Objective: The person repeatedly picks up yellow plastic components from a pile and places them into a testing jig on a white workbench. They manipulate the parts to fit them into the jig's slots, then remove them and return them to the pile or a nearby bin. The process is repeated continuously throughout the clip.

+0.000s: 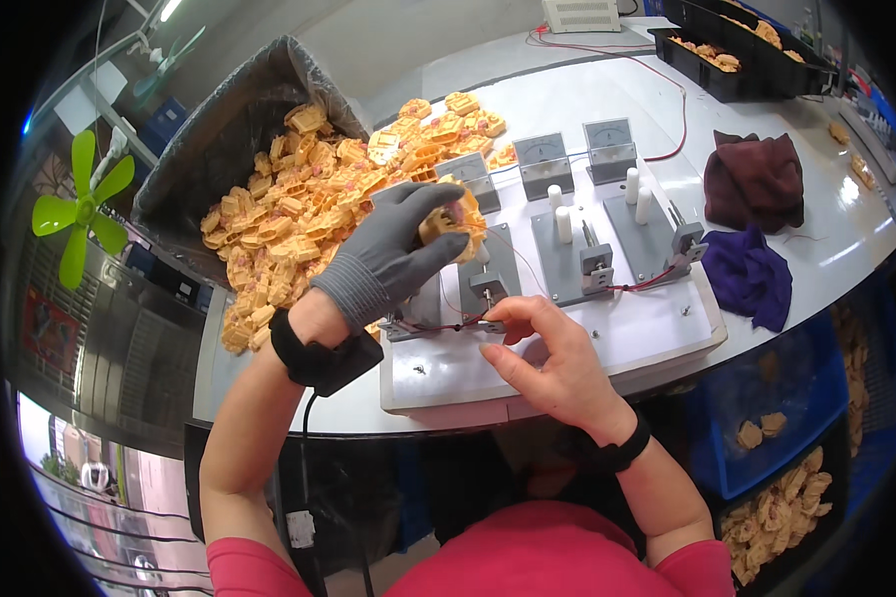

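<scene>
My left hand, in a grey knit glove, grips a yellow-orange moulded plastic part above the leftmost test stations. Below it, my bare right hand has its index and middle fingers curled at a small metal lever on the front of a grey test fixture; the thumb sits a little apart beneath. Thin red wires run between this fixture and its neighbour. Part of the leftmost fixture is hidden by my gloved hand. A heap of similar yellow plastic parts spreads to the left.
The heap spills from a bin lined with dark plastic. Two more fixtures with white posts and analog meters stand to the right. Beyond lie brown and purple cloths, black trays, and a blue crate below the table edge.
</scene>
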Demonstrator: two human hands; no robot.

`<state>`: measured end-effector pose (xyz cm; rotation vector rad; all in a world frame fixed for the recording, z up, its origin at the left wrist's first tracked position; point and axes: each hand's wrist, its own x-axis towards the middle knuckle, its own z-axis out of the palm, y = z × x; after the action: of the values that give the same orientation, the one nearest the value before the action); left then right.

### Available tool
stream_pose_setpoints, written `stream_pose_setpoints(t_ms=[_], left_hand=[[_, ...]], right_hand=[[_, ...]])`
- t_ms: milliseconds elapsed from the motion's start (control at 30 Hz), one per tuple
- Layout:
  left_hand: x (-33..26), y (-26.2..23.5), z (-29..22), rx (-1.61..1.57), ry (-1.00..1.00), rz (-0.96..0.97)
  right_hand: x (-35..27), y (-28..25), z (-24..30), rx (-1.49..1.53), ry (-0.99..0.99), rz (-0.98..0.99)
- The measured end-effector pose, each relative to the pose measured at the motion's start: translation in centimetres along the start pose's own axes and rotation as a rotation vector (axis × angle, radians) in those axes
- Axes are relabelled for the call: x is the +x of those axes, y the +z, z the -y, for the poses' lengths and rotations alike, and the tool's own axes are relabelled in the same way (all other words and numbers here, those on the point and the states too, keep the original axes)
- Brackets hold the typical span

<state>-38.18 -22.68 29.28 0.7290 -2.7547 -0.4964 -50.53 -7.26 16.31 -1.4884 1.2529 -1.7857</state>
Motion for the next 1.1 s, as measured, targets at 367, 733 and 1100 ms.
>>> stream_pose_setpoints(t_ms=[367,733,1100], left_hand=[[0.2,1.2,-0.6,0.311,0.034,0.136],[-6.1,-1.2,4.0,-0.088,-0.077,-0.207],[-12.6,2.4,15.4,0.206,-0.355,0.028]], right_hand=[[0.0,0.0,-0.2,-0.039,0.013,-0.019],[-0.5,0.6,-0.8,-0.199,-0.006,-0.112],[0.0,2.3,-1.2,-0.619,-0.094,0.041]])
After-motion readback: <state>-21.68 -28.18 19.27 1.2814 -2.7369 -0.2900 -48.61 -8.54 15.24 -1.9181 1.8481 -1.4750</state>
